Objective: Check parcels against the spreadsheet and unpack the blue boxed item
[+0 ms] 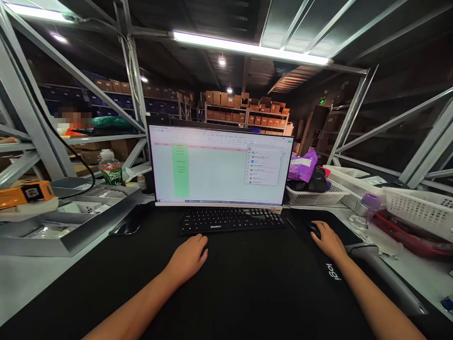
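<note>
My left hand (187,257) lies on the black desk mat (244,283), just in front of the black keyboard (230,220). Its fingers are curled in and nothing shows in them. On the right, my right hand (329,240) covers a dark computer mouse (314,230), only partly visible under the fingers. Behind the keyboard stands a monitor (215,174) showing a spreadsheet with a green column and a smaller window at its right. A grey handheld scanner (385,274) lies beside my right forearm.
At left are a grey divided tray (81,231), a dark phone (127,225), a bottle (110,169) and an orange-yellow object (30,192). White baskets (314,197), purple packages (302,166) and a purple-lidded container (368,208) stand at right. Behind, a person (74,120) is near metal shelving.
</note>
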`<state>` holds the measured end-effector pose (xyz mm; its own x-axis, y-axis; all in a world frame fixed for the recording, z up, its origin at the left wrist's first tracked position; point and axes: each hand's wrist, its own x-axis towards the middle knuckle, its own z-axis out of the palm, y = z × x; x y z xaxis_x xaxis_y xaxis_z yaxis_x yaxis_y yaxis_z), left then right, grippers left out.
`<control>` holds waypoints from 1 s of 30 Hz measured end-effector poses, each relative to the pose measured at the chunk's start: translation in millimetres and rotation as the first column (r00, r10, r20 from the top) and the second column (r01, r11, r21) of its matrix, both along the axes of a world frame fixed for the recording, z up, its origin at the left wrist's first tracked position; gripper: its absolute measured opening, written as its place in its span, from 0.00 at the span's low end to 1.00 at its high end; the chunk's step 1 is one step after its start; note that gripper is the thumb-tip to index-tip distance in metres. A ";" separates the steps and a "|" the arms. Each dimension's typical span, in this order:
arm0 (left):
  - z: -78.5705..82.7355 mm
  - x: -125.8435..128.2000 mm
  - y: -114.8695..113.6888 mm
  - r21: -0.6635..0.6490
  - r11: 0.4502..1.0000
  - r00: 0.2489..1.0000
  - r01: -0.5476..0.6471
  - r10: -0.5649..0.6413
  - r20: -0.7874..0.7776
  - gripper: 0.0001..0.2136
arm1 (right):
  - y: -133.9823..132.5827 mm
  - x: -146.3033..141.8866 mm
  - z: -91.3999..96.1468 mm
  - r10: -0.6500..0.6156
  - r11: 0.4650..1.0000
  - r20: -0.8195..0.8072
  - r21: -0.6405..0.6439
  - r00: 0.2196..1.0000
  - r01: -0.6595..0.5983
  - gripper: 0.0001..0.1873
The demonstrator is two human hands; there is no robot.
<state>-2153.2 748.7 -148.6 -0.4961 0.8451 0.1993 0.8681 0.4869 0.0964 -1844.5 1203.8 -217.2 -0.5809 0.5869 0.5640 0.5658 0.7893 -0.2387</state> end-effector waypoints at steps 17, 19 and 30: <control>-1.1 -1.2 0.0 -0.016 1.000 1.000 -0.002 0.002 -0.007 0.06 | -6.6 3.0 7.1 -0.087 0.996 0.089 -0.007 0.992 0.088 0.27; -0.9 -0.9 -0.3 -0.016 1.000 1.000 -0.004 0.004 -0.003 0.06 | -6.5 4.1 7.9 -0.076 0.997 0.106 -0.023 0.991 0.079 0.28; -2.0 -1.7 0.1 0.014 1.000 1.000 0.006 -0.006 -0.004 0.06 | 1.4 3.8 3.1 -0.042 0.996 0.070 -0.073 0.997 0.048 0.27</control>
<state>-2154.9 748.8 -150.6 -0.4901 0.8452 0.2130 0.8715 0.4802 0.0997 -1840.7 1205.2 -214.1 -0.5884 0.6522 0.4779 0.6173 0.7441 -0.2555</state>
